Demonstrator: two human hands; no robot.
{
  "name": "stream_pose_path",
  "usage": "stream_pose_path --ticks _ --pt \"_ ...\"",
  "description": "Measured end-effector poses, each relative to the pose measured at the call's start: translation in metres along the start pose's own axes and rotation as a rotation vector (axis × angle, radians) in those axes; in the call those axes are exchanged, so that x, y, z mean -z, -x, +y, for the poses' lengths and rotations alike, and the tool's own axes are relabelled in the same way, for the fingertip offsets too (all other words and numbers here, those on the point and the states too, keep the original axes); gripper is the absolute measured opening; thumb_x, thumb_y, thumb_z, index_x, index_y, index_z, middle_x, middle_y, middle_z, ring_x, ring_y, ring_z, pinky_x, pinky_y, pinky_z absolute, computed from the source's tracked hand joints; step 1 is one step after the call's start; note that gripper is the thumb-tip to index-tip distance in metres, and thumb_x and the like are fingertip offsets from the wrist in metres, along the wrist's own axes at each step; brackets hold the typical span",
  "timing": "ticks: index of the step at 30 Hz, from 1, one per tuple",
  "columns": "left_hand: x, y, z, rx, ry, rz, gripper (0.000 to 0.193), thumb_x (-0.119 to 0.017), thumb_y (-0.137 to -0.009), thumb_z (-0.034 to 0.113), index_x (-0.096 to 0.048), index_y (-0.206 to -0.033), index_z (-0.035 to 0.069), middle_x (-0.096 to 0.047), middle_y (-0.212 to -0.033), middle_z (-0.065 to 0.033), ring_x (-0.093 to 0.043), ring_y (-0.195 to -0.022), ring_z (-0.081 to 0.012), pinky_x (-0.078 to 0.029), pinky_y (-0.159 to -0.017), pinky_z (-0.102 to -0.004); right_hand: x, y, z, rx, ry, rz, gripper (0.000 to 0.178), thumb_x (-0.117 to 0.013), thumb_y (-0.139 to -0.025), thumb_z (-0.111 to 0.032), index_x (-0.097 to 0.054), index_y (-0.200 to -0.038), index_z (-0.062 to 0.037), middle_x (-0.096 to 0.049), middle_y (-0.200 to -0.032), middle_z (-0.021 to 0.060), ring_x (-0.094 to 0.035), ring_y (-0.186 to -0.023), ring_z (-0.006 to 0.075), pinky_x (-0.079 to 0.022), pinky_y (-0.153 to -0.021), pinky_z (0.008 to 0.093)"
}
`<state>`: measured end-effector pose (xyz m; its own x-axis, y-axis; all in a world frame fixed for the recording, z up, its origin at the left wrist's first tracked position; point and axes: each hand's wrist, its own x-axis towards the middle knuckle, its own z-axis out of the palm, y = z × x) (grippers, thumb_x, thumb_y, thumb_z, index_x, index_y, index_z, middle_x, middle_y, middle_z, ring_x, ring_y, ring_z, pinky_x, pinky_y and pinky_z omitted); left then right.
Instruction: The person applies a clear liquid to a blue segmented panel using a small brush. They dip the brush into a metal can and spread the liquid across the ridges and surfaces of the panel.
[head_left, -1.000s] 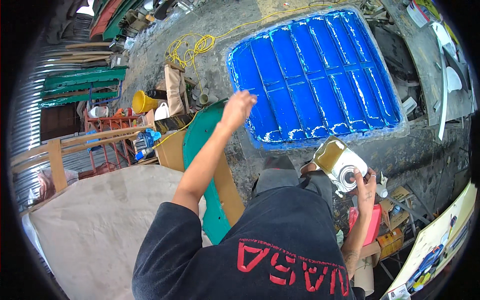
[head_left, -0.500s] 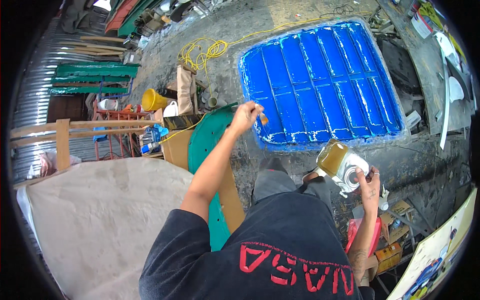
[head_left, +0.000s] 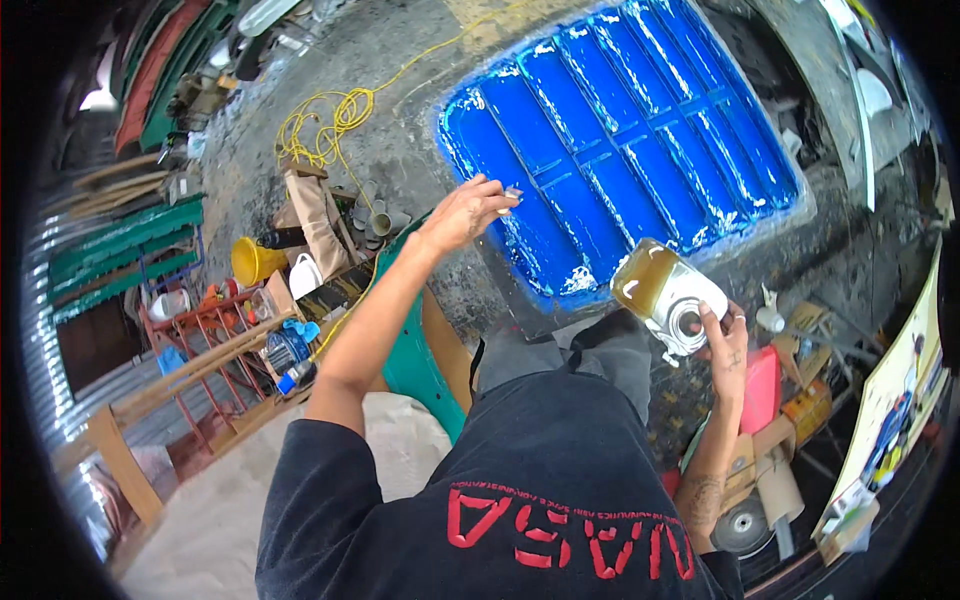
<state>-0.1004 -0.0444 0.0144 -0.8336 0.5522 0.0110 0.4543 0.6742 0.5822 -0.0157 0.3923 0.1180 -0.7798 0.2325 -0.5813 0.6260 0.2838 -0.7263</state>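
A large blue ribbed panel (head_left: pixel 580 205), glossy with whitish streaks along its ribs, lies on the floor ahead of me. Over its near left edge is my left hand (head_left: pixel 468 212), its fingers closed on a small brush; the handle end (head_left: pixel 513 195) shows pale at the fingertips, and the bristles cannot be made out. My right hand (head_left: pixel 727 338) grips a cut-open plastic jug (head_left: pixel 675 290) by its white neck end. Amber liquid lies inside the jug, which is tilted beside the panel's near edge.
A yellow cord (head_left: pixel 345 112) lies coiled on the floor at the far left. A green panel (head_left: pixel 425 385) leans near my left side. Tools lie on a pale board (head_left: pixel 895 400) at right. A yellow bucket (head_left: pixel 255 262) stands left.
My view has turned and shifted, so the panel appears tilted and nearer. The left hand has rotated, and the amber bristles seen before no longer show. My right hand still holds the jug.
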Motion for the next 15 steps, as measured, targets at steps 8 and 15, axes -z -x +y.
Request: stream_pose_path --ticks 8,15 --pt "0.062 0.003 -0.009 -0.112 0.014 -0.268 0.035 -0.066 -0.081 0.002 -0.069 -0.115 0.008 -0.060 -0.099 -0.0083 -0.053 -0.094 -0.0301 -0.047 -0.086 -0.0408 -0.034 0.010 0.004 -0.008 -0.088 0.013 0.080 -0.076 -0.090 -0.036 -0.037 -0.138 0.0155 -0.062 -0.118 0.0185 -0.064 -0.094 0.0162 -0.054 -0.072 0.0282" --pt "0.026 -0.017 -0.029 -0.166 0.029 -0.237 0.034 -0.066 -0.081 0.003 -0.069 -0.115 0.008 -0.060 -0.100 -0.0077 -0.054 -0.095 -0.0281 -0.047 -0.087 -0.0384 -0.045 0.007 0.009 0.054 0.013 0.037 0.082 -0.072 -0.092 -0.039 -0.034 -0.143 0.0124 -0.062 -0.121 0.0179 -0.065 -0.099 0.0165 -0.055 -0.061 0.0271"
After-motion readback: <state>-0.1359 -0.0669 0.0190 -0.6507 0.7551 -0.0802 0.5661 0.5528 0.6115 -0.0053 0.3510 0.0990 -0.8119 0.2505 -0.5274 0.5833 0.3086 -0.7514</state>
